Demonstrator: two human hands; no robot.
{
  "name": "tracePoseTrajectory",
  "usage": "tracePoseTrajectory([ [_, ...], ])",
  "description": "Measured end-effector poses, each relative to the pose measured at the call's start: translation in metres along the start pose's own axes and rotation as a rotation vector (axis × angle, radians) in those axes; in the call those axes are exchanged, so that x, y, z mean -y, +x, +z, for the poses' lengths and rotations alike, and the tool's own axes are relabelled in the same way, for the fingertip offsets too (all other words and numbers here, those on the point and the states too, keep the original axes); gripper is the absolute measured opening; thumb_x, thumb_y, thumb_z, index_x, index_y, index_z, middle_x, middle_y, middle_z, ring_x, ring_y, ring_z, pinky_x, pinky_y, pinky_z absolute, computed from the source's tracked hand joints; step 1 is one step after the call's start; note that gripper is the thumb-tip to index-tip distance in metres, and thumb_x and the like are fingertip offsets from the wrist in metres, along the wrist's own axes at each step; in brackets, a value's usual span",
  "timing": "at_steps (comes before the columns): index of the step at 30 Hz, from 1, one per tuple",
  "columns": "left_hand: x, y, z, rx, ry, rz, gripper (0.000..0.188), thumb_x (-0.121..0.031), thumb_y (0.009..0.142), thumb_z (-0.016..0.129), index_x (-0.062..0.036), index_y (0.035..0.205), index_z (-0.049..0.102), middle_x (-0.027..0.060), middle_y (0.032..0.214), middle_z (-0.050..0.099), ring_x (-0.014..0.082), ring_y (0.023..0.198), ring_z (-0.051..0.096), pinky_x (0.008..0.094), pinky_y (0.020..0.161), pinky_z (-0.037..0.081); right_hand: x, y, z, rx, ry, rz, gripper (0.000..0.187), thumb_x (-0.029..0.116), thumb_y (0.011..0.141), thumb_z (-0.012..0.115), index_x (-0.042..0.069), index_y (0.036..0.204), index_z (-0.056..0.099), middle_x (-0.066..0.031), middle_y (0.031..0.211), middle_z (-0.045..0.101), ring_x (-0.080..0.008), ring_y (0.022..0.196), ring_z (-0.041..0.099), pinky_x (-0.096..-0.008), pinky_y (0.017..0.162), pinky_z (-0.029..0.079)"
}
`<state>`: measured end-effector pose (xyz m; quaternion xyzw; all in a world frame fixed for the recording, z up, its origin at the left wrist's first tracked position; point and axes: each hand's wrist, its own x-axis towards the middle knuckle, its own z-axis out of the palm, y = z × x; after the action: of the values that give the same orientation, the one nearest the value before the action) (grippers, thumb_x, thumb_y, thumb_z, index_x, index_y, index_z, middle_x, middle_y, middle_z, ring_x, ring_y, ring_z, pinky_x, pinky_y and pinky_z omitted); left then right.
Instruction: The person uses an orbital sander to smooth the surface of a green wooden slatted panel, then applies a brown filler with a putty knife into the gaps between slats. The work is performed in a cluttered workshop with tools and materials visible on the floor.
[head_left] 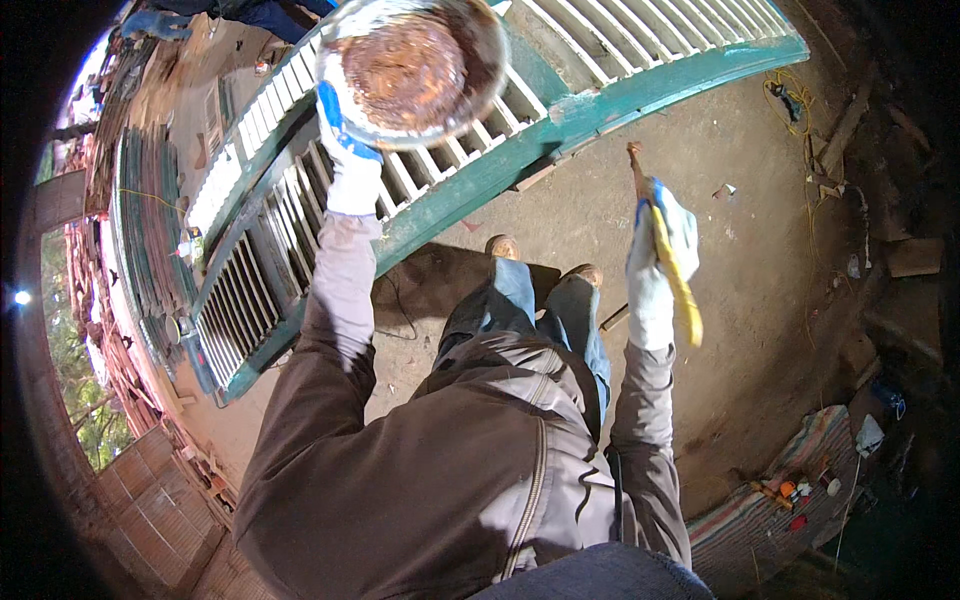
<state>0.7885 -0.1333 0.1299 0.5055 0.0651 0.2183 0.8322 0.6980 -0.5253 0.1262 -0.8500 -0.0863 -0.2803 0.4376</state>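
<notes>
Rusty round pan lifted at twelve o'clock, brush gripped at three o'clock.

The pan (415, 70), crusted brown inside, is raised over the green-framed white slatted shutter (520, 120); the gloved left hand (350, 165) has its fingers clenched on the pan's near rim at eleven o'clock; the gloved right hand (655, 265) is wrapped around a yellow-handled brush (672, 262), bristles up; two shoes (545, 260) stand on the dirt floor (740, 300) between the hands.

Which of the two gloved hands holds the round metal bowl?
The left hand grips the rim of the rusty-looking bowl. The right hand holds a yellow-handled brush instead.
</notes>
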Motion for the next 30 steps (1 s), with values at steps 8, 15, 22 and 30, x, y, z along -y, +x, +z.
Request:
tracePoseTrajectory([
  [8,0.040,0.008,-0.016,-0.227,0.066,0.098,0.062,-0.040,0.098,0.064,-0.0134,0.152,0.047,0.0044,0.154,0.049,0.0256,0.140,0.047,0.0470,0.120,0.034,-0.044,-0.024,0.054,0.176,-0.402,-0.314,0.049,0.016,0.084,0.067,0.015,0.133,0.066,-0.0070,0.128,0.068,-0.0258,0.102,0.066,-0.0344,0.078,0.055],
  [15,0.040,0.016,-0.012,-0.185,0.148,0.181,0.063,-0.040,0.101,0.054,-0.0097,0.155,0.041,0.0115,0.156,0.046,0.0334,0.140,0.046,0.0525,0.119,0.034,-0.037,-0.056,0.101,0.306,-0.548,-0.331,0.041,0.019,0.086,0.065,0.014,0.127,0.067,-0.0082,0.137,0.063,-0.0302,0.114,0.061,-0.0417,0.083,0.050],
  [22,0.036,0.010,-0.001,-0.208,0.101,0.110,0.063,-0.040,0.101,0.055,-0.0090,0.154,0.042,0.0115,0.155,0.047,0.0330,0.141,0.046,0.0521,0.120,0.034,-0.020,-0.045,0.077,0.339,-0.494,-0.311,0.047,0.022,0.085,0.066,0.016,0.131,0.067,-0.0043,0.138,0.063,-0.0273,0.113,0.060,-0.0409,0.084,0.048],
  [30,0.036,0.008,-0.006,-0.218,0.215,0.144,0.063,-0.040,0.102,0.055,-0.0083,0.154,0.042,0.0113,0.155,0.047,0.0308,0.141,0.045,0.0475,0.122,0.031,-0.034,-0.025,0.051,0.126,-0.069,-0.184,0.044,0.008,0.084,0.073,0.010,0.128,0.068,-0.0068,0.124,0.070,-0.0308,0.098,0.064,-0.0391,0.082,0.054],
])
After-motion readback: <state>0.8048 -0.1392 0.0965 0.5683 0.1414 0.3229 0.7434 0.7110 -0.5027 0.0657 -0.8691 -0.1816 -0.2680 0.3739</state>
